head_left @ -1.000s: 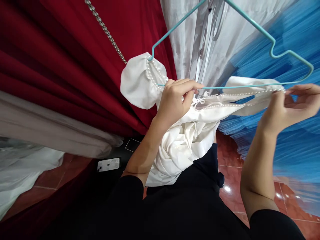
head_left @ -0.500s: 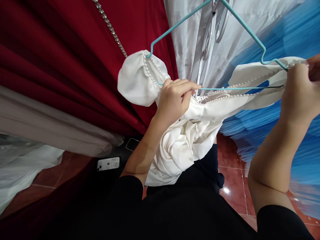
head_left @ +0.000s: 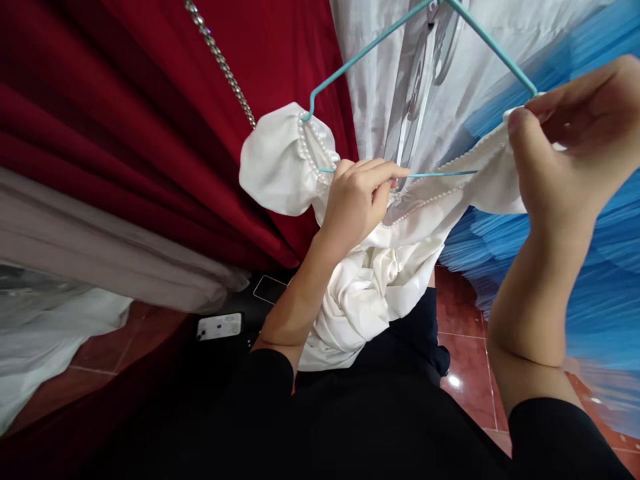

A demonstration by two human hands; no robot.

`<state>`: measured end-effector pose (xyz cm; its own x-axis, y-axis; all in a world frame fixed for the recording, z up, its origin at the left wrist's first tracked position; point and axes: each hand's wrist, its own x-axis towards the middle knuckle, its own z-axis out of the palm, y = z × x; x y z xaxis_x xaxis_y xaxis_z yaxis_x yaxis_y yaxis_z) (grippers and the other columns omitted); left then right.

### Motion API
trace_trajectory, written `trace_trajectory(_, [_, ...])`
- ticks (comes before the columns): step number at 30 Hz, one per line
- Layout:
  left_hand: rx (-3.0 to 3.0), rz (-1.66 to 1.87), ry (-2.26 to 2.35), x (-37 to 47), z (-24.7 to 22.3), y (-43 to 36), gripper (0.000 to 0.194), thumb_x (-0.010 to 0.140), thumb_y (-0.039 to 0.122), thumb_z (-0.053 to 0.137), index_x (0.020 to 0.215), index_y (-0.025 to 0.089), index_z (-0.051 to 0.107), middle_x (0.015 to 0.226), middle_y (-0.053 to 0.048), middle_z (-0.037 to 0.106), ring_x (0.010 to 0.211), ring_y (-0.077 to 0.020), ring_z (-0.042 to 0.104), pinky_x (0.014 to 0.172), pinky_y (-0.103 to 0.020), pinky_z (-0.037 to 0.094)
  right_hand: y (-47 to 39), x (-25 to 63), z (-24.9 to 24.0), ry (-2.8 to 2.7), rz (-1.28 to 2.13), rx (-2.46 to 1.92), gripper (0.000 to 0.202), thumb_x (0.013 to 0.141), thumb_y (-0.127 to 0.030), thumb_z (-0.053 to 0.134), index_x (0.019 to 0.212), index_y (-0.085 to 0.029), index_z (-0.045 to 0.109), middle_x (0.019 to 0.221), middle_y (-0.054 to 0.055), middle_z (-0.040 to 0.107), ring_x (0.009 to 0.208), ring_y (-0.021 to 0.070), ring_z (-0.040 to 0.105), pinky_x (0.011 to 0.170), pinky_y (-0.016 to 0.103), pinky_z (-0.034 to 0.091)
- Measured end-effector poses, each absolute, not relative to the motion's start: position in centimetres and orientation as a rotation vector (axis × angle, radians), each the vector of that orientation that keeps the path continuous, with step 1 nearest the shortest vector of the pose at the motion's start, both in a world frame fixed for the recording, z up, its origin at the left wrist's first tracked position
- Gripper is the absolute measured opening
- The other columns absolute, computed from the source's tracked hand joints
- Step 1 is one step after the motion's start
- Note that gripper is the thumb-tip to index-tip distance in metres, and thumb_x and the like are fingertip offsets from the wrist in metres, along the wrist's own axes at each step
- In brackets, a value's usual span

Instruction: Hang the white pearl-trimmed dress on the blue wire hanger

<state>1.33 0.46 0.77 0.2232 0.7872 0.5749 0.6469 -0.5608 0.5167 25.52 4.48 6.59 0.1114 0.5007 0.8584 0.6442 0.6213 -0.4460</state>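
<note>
A white dress (head_left: 355, 307) with a pearl-trimmed neckline hangs on a light blue hanger (head_left: 370, 49), its skirt bunched below over my lap. My left hand (head_left: 357, 200) is closed on the bodice by the neckline, near the hanger's lower bar. One puffed sleeve (head_left: 275, 163) droops over the hanger's left end. At the other end, my right hand (head_left: 575, 143) pinches the dress's shoulder between thumb and fingers, covering the hanger's right tip.
Red fabric (head_left: 150, 133) with a beaded strand (head_left: 223, 67) hangs at left, above greyish cloth (head_left: 100, 233). White fabric (head_left: 370, 87) and blue tulle (head_left: 600, 293) hang behind and to the right. A white phone (head_left: 219, 327) lies on a black surface. Red tiles (head_left: 465, 367) cover the floor.
My right hand has moved left and turned, drawing the right shoulder of the dress inward over the hanger's end. My left hand keeps its hold, and the hanger has shifted slightly right.
</note>
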Motion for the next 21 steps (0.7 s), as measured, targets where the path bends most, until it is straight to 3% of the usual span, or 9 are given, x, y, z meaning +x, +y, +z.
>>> trace_trajectory(3, [2.323,1.226,1.433,1.8,0.8,0.3,0.038,0.101,0.003,0.044,0.112,0.025,0.074,0.105,-0.002,0.08,0.102,-0.0197,0.072,0.106,-0.041,0.046,3.8,24.5,5.7,-1.433,-0.09,-0.583,0.012,0.08,-0.025,0.08,0.08,-0.014,0.074,0.079,0.002,0.06,0.066,0.0065,0.053,0.064,0.027,0.037])
trace_trajectory(5, [2.334,1.22,1.436,2.1,0.8,0.2,0.04,0.102,0.004,0.042,0.115,0.025,0.073,0.106,-0.001,0.079,0.104,-0.0197,0.072,0.107,-0.042,0.045,3.4,23.6,4.9,-1.374,-0.083,-0.485,0.01,0.079,-0.023,0.08,0.083,-0.016,0.074,0.079,0.001,0.057,0.063,0.0056,0.049,0.062,0.027,0.035])
trace_trajectory(9, [2.341,1.232,1.418,2.3,0.5,0.3,0.038,0.102,0.004,0.043,0.113,0.024,0.073,0.108,-0.002,0.079,0.105,-0.0202,0.071,0.105,-0.04,0.044,3.3,20.7,2.7,-1.692,-0.054,-0.707,0.018,0.079,-0.013,0.061,0.091,-0.024,0.068,0.074,-0.001,0.053,0.061,0.0098,0.044,0.059,0.029,0.041])
trace_trajectory(12, [2.353,1.247,1.423,2.1,0.1,0.6,0.035,0.102,0.004,0.045,0.112,0.024,0.073,0.11,-0.003,0.079,0.107,-0.0211,0.071,0.104,-0.039,0.044,3.7,19.1,0.9,-1.864,-0.029,-0.874,0.022,0.083,-0.011,0.053,0.094,-0.025,0.066,0.092,0.004,0.059,0.076,0.0148,0.055,0.065,0.032,0.05])
trace_trajectory(15, [2.354,1.264,1.408,2.0,-0.1,0.9,0.034,0.103,0.005,0.046,0.113,0.024,0.073,0.109,-0.004,0.078,0.107,-0.0219,0.07,0.104,-0.04,0.044,3.7,18.8,-0.1,-1.781,-0.049,-0.939,0.02,0.088,-0.013,0.05,0.094,-0.024,0.066,0.109,0.008,0.06,0.087,0.0175,0.058,0.066,0.034,0.052])
trace_trajectory(21, [2.307,1.29,1.366,2.3,0.2,0.7,0.034,0.105,0.008,0.047,0.116,0.026,0.073,0.106,-0.003,0.078,0.102,-0.0211,0.071,0.103,-0.04,0.044,1.9,19.0,-0.1,-1.657,0.003,-0.798,0.02,0.092,-0.014,0.049,0.079,-0.025,0.059,0.086,0.006,0.058,0.081,0.0177,0.059,0.07,0.037,0.054])
